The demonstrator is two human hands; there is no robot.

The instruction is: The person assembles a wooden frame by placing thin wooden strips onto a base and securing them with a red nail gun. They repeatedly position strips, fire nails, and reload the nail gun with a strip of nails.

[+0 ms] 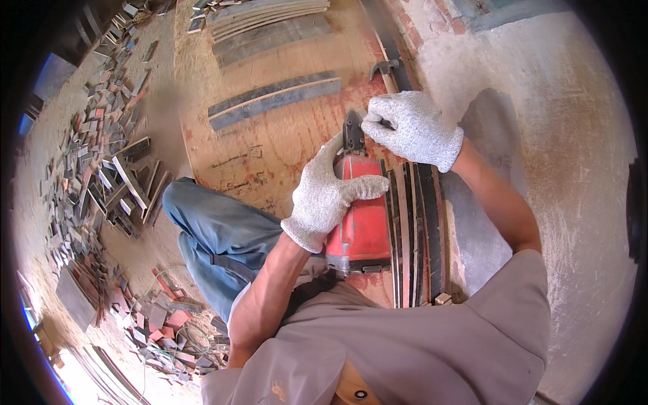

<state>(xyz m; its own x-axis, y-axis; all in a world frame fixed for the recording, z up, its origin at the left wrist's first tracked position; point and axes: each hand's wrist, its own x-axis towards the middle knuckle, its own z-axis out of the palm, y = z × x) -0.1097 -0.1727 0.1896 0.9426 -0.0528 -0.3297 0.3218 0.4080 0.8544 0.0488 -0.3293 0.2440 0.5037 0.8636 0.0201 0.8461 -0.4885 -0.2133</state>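
A boxy red tool point(362, 216) with a narrow black metal nose point(352, 133) lies lengthwise in front of my lap, nose pointing away from me. My left hand point(324, 192), in a grey-white knit glove, grips its body from the left, the thumb laid across the top. Just right of the nose tip, my gloved right hand point(413, 128) is closed with thumb and fingertips pinched together. Whatever those fingertips hold, if anything, is too small to tell. Beyond the right hand a claw hammer point(385, 68) rests on the board, its handle partly hidden.
Long dark-faced wood strips point(422, 229) stand stacked right of the red tool. Two strips point(275, 100) lie ahead on the plywood board point(263, 162), with a bigger stack point(266, 20) behind. Scattered wood offcuts point(101, 155) cover the left floor. A concrete floor point(567, 169) spreads to the right.
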